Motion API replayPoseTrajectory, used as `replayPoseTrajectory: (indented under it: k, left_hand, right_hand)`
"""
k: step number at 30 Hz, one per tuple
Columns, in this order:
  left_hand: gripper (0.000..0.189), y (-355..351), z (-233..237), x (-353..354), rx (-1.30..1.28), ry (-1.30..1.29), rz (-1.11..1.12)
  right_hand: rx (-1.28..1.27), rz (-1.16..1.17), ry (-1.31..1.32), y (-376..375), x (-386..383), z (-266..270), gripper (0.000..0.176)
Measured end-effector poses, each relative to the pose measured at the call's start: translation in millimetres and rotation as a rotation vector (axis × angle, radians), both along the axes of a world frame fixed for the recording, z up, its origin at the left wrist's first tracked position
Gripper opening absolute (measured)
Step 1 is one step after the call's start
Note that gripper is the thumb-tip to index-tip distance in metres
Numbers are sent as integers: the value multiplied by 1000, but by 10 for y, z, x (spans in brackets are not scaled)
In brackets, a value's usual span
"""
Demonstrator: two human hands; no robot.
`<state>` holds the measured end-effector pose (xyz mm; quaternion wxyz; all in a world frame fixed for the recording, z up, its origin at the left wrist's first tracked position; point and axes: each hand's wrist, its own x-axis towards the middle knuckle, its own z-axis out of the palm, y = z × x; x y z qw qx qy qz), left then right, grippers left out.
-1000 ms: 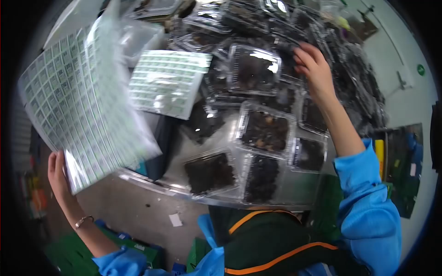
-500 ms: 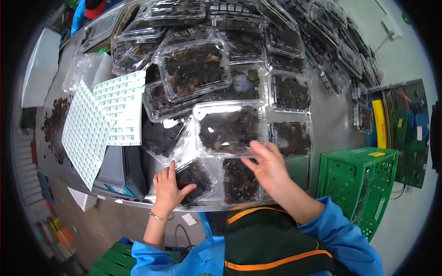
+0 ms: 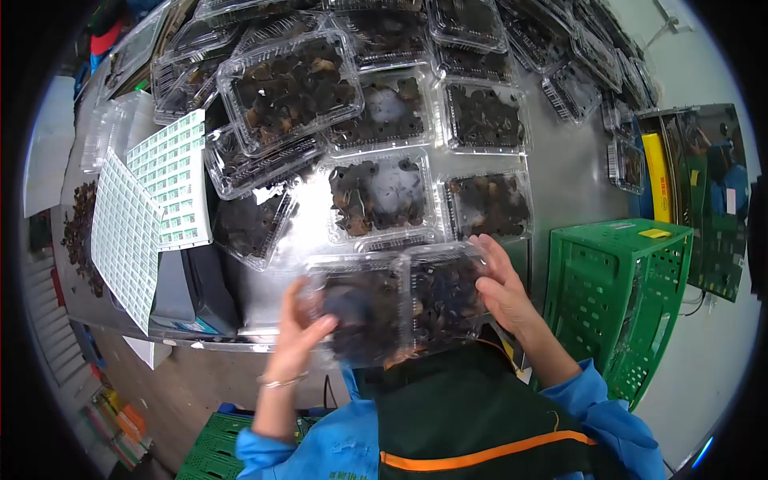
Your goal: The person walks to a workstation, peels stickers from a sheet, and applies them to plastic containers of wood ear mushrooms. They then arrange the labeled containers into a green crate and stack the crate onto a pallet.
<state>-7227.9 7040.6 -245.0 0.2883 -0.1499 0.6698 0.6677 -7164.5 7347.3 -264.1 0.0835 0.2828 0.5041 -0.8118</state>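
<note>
Two clear plastic boxes of dark, mushroom-like pieces are side by side between my hands at the table's front edge. My left hand (image 3: 300, 328) grips the outer side of the left box (image 3: 360, 312), which is blurred by motion. On the other side, my right hand (image 3: 502, 286) has its fingers on the outer end of the right box (image 3: 445, 294). Just behind them another filled box (image 3: 381, 196) lies on the metal table (image 3: 300, 240), with a further one (image 3: 490, 204) to its right.
Many filled boxes (image 3: 292, 92) are stacked across the back. White label sheets (image 3: 126, 232) lean over a dark device (image 3: 192, 292) at left. Loose dark pieces (image 3: 80, 232) lie at far left. A green crate (image 3: 616, 296) stands at right.
The left box has come nearer my body, my left hand now holding its side. My right hand has moved right, to the end of the right box. The whole view has shifted slightly.
</note>
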Motion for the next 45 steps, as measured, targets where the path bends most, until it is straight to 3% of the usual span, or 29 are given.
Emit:
replayPoseTrajectory:
  k: [1,3,6,7,9,11,13,15,17,18,20,23,25,27,28,29,30,31,32,34,35,37,38,40,42,43,44,45]
  left_hand:
    - [63,134,-256,116,119,-65,76]
    - [67,43,-695,214,405,-392,-11]
    - [67,236,-563,255,617,-599,45]
    - [67,222,-478,285,607,-606,24]
    - [70,201,-264,212,481,-459,-132]
    - [57,350,252,-5,416,-190,-419]
    - [63,1031,852,-228,329,-34,-366]
    - [63,1535,970,-492,451,184,-610]
    - [69,2696,1728,-188,445,113,-860]
    - [67,3170,1842,19,447,133,-1014]
    - [63,3863,1889,553,501,17,-1269]
    - [52,4580,1358,1401,613,-425,-1475]
    - [45,4972,814,1740,243,-465,-1687]
    - [38,5103,750,1746,-11,-498,-1728]
    - [41,5132,595,1671,4,-530,-1739]
    - [45,5097,771,1558,59,-466,-1753]
    - [50,5111,759,1372,12,-432,-1818]
    - [44,5099,879,1210,-138,-307,-1807]
    - [36,5066,872,1016,-230,-405,-1720]
    - [40,5007,846,792,-346,-403,-1506]
    - [47,4998,692,690,-492,-159,-1484]
    - [53,4945,63,236,-634,563,-1725]
    - [53,4937,86,263,-642,561,-1716]
    - [54,4933,150,427,-461,1503,-1830]
    - [48,5016,807,671,-346,1036,-1852]
    - [40,5014,1089,677,-131,951,-1740]
    - [36,4957,1444,635,-194,981,-1598]
    - [30,4828,1605,458,-21,1067,-1305]
  right_hand:
    - [-2,-56,-49,-41,32,-2,66]
    - [-7,-140,-97,-92,176,-26,69]
    - [-351,-39,-436,-23,371,-37,62]
    - [-359,-61,-432,-5,367,-14,62]
    - [-239,129,-190,104,344,80,57]
    - [-207,-4,-97,255,418,686,54]
    - [-64,-129,128,544,642,1276,54]
    - [154,-365,202,977,1153,1511,57]
    - [128,-691,192,1397,1954,1675,64]
    - [40,-794,285,1435,2123,1872,65]
    - [-46,-904,328,1610,2894,1772,57]
    - [-41,-1136,171,1616,3778,1293,52]
    - [-185,-1209,53,1627,4119,1004,50]
    - [-323,-1241,-140,1632,4312,626,49]
    - [-339,-1230,-201,1614,4317,635,47]
    - [-367,-1258,-198,1589,4405,706,47]
    - [-236,-1206,-227,1582,4486,810,45]
    - [-109,-1147,-263,1586,4554,945,44]
    - [-31,-1173,-378,1586,4697,1077,43]
    - [-7,-1211,-487,1624,4963,1141,43]
    - [84,-1205,-518,1625,5013,1118,42]
    - [154,-1170,-565,1618,5024,866,39]
    - [15,-1182,-572,1597,4986,708,39]
    - [-279,-1212,-619,1555,4768,552,44]
    - [-389,-1159,-444,1440,4449,345,55]
    - [-454,-1121,-365,1408,4269,274,59]
    - [-456,-1069,-360,1371,4128,257,59]
    - [-320,-1003,-548,1355,3957,259,63]
